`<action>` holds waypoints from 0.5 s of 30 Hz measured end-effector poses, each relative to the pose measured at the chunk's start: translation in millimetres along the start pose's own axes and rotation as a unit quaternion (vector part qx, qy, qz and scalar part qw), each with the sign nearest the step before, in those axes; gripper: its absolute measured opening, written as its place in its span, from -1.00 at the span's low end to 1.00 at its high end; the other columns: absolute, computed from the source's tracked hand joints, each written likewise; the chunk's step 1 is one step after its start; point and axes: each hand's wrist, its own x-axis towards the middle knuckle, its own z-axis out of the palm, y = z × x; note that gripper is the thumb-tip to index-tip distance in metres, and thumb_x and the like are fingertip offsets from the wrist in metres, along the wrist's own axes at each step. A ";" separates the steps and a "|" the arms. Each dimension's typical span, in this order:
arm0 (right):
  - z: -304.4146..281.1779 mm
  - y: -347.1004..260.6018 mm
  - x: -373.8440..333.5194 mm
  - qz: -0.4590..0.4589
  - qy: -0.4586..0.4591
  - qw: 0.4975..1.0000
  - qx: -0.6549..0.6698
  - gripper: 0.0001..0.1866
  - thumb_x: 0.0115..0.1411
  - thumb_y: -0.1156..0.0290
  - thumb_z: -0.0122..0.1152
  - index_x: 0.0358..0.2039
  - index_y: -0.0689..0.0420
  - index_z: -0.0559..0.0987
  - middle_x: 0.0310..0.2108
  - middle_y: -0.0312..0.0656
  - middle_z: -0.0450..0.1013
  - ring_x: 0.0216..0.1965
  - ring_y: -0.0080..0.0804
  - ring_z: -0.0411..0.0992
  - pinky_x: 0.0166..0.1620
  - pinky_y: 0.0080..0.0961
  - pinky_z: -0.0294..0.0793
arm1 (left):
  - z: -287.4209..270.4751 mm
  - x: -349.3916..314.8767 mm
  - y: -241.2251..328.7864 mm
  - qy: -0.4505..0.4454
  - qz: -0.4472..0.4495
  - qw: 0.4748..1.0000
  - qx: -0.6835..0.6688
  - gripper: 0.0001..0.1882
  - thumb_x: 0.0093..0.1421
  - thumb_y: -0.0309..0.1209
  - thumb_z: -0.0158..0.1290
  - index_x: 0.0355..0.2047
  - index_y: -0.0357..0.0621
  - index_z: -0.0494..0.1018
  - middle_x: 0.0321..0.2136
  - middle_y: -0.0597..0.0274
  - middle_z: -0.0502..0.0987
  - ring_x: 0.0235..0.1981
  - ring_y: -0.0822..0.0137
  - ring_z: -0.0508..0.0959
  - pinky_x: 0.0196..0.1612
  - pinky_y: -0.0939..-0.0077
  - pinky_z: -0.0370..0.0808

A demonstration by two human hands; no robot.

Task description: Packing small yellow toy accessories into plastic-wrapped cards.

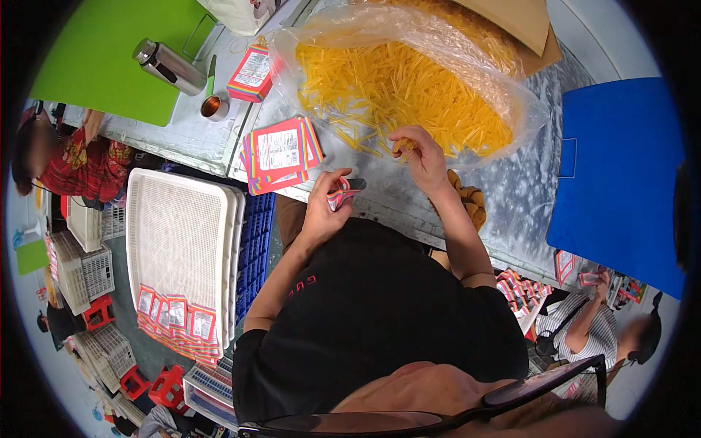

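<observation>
Close to the table edge, my left hand (326, 212) is closed round a small striped card piece (337, 198) in red, white and dark colours; a dark rounded part (355, 185) sticks out to its right. Just left of it lies a loose stack of striped-edged printed cards (279, 152). My right hand (423, 162) hovers at the near edge of a heap of thin yellow translucent plastic strips (401, 80). Its fingers are curled together, with a bit of yellow showing between them. How many strips they pinch, I cannot make out.
The heap spills from a clear plastic bag (526, 109). A tied card bundle (252, 73), a cup (214, 108) and a steel flask (169, 67) stand at left. Brown gloves (467, 201) lie right of my forearm. White trays (179, 241) hold cards. Co-workers sit on both sides.
</observation>
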 end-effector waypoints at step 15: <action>-0.1 -0.6 -4.9 0.007 -0.018 1.000 -0.015 -0.79 0.40 0.61 0.07 -0.01 0.13 0.55 -0.24 -0.14 0.51 -0.31 -0.38 0.60 -0.19 -0.50 0.58 | -1.8 -0.2 10.1 0.006 0.004 0.999 0.037 -0.25 -0.01 -0.68 0.14 0.27 -0.13 0.37 -0.10 0.02 0.40 -0.04 0.03 0.51 0.11 0.31 0.48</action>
